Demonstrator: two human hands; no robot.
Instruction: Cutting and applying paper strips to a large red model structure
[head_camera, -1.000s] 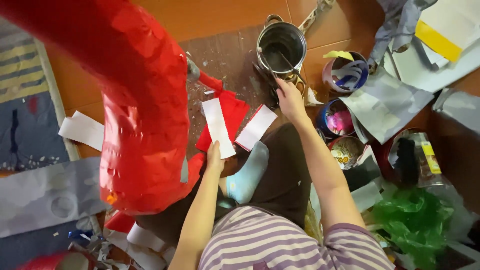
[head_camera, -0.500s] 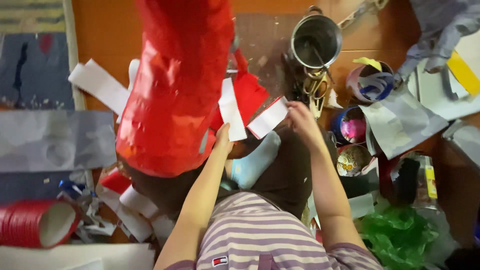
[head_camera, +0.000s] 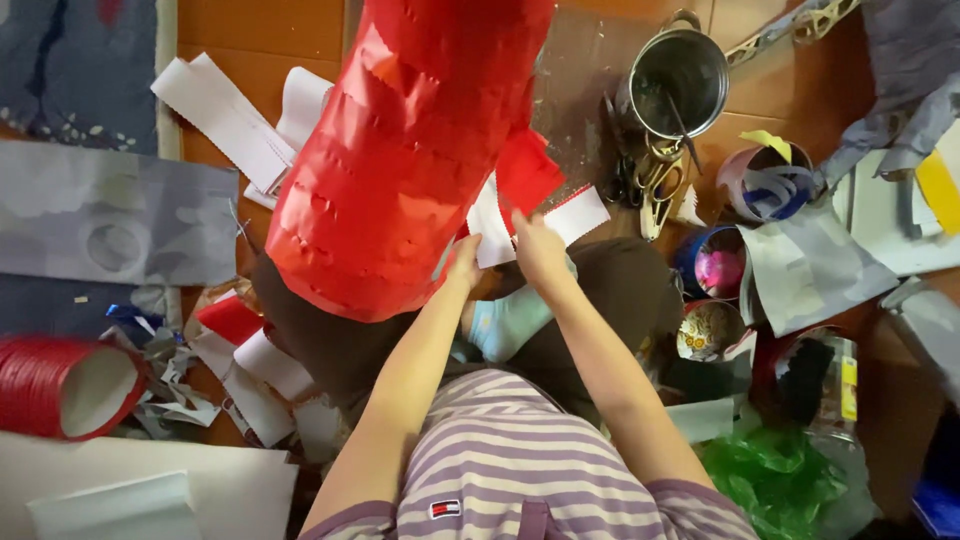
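A big cylinder covered in red fringed paper (head_camera: 400, 170) stands over my lap and hides part of the floor. Just below its right edge lie two white paper strips beside a red paper piece (head_camera: 528, 170). My left hand (head_camera: 462, 258) holds the nearer white strip (head_camera: 490, 228) against the cylinder's lower edge. Close beside it, my right hand (head_camera: 538, 248) pinches the end of the red-edged white strip (head_camera: 578, 212). A foot in a light blue sock (head_camera: 508, 322) rests under both forearms.
A metal pot with a brush (head_camera: 680, 80) stands at the back right, with scissors (head_camera: 650, 185) beside it. Tins (head_camera: 710, 262) and a green plastic bag (head_camera: 780, 475) crowd the right. More white strips (head_camera: 235, 120), grey sheets (head_camera: 110, 210) and a red roll (head_camera: 60, 385) lie left.
My right hand has come back from beside the metal pot to the strips next to my left hand. The red cylinder now sits nearer the middle of the view.
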